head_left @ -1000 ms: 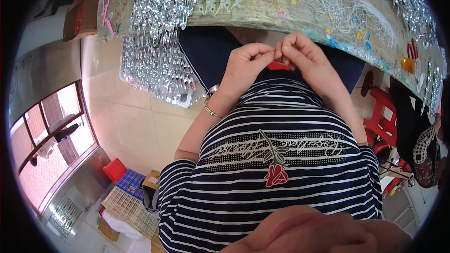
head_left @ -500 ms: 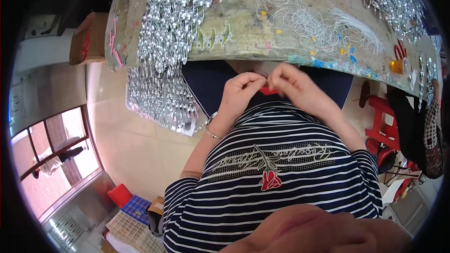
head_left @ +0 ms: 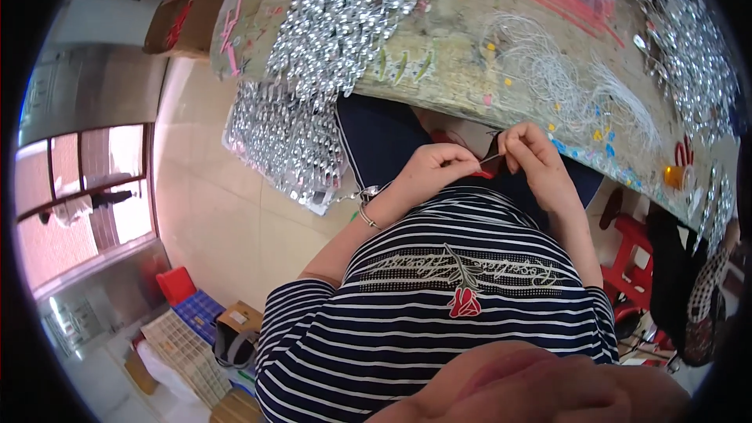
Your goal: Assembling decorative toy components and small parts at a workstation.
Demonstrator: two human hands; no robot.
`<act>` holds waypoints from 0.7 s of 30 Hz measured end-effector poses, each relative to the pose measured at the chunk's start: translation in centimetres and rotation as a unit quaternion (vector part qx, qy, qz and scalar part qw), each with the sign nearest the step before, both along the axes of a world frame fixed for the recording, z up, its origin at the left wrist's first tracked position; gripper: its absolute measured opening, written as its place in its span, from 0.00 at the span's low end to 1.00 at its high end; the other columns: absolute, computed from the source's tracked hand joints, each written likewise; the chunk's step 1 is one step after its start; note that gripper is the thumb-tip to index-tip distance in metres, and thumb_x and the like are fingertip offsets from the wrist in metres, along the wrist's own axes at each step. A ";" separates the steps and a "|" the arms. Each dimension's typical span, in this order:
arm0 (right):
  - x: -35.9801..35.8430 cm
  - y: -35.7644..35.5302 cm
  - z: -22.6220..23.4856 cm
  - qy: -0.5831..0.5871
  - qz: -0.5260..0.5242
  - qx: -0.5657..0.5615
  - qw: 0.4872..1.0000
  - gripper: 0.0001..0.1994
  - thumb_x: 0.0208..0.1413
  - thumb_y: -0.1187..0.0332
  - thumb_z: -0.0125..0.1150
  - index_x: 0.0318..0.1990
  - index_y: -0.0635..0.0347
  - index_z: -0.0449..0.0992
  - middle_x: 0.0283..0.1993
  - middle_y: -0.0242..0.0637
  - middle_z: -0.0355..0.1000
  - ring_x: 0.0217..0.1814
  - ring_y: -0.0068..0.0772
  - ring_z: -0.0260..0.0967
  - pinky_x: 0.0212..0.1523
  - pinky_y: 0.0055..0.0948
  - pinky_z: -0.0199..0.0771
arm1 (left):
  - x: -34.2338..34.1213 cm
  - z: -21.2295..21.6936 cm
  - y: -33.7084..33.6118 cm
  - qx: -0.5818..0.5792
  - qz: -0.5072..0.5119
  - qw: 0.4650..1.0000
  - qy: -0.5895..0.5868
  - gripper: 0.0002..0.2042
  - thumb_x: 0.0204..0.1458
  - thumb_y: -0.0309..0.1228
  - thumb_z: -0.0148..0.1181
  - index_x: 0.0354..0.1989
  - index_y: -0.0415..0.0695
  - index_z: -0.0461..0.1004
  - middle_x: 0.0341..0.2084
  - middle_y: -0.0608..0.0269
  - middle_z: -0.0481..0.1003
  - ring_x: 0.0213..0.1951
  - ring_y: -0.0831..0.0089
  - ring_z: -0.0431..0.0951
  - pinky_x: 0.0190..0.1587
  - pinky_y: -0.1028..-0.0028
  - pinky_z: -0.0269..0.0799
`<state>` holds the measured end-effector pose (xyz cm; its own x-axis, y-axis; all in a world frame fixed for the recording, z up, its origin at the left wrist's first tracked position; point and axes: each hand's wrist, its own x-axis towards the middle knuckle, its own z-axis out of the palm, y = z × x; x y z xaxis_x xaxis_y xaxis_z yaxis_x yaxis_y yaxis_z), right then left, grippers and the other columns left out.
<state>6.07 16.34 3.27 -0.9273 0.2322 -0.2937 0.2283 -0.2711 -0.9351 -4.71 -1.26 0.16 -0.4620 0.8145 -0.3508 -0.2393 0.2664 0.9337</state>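
Item one, as I view it remotely through the head camera: left hand [head_left: 431,172], thumb and index finger pinching one end of a thin strand [head_left: 491,158]; its material is too fine for me to tell. Item two: right hand [head_left: 540,168], fingers curled, thumb and fingertips pinching the other end. The strand spans the small gap between them, above the lap and just short of the table edge; I judge the two-ended grip keeps it taut, and the low position lets the forearms rest near the body. Item three: worn wooden table [head_left: 454,31], bearing a loose tangle of white thread [head_left: 540,66], nearest the right hand, presumably for short reach. Item four: silvery strings of drop-shaped beads [head_left: 345,23], massed on the left side, with more strings [head_left: 286,145] hanging below the edge, perhaps so their lengths lie straight. Item five: three green leaf-shaped pieces [head_left: 403,66] beside them. Item six: red-handled scissors [head_left: 684,150], standing by an amber container [head_left: 674,176] at the right, likely parked clear of the thread.
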 end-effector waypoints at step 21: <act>-1.6 3.3 1.6 0.000 -0.098 0.014 0.995 0.05 0.62 0.67 0.46 0.37 0.55 0.66 0.35 0.27 0.66 0.30 0.15 0.56 0.34 0.17 0.59 | -1.1 -2.1 -8.2 -0.082 -0.012 0.980 0.182 0.12 0.49 0.31 0.60 0.41 0.42 0.75 0.26 0.62 0.72 0.29 0.74 0.73 0.33 0.77 0.68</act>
<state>4.52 19.63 4.89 -0.8637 0.4166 -0.2838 0.1732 -0.2835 -0.9432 -5.77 -9.48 -1.90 -0.5621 0.7730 -0.2940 0.1099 0.4222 0.8998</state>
